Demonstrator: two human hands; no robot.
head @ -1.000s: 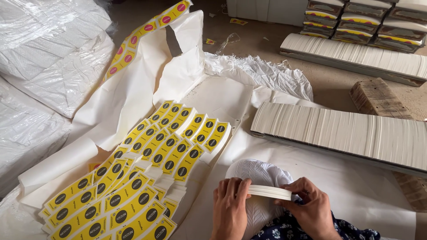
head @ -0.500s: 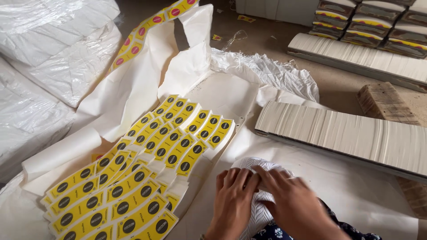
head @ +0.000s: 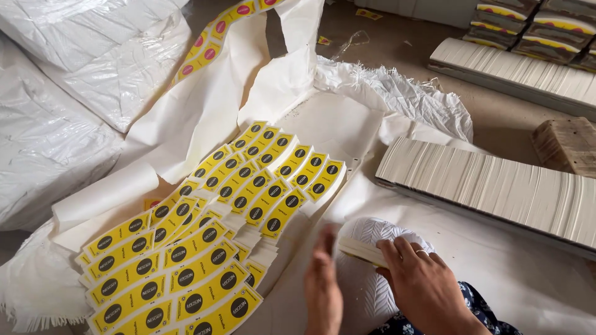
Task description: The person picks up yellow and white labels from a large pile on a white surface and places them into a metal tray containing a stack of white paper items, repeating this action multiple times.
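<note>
Two hands low in view. Right hand [head: 422,282] pinches a thin stack of pale cards [head: 360,251] by its end, over a white woven sack [head: 372,291]. Left hand [head: 323,285] blurred, fingers straight and together, just beside the stack's other end. Left of them, overlapping rows of yellow labels [head: 205,242] lie on white paper sheet [head: 205,118]. Long row of white cards [head: 496,186] behind the right hand; wooden block [head: 568,146] beyond it.

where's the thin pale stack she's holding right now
In the head view, low and right of centre: the thin pale stack sits in the right hand, over a white ribbed cloth, beside the left hand.
</note>
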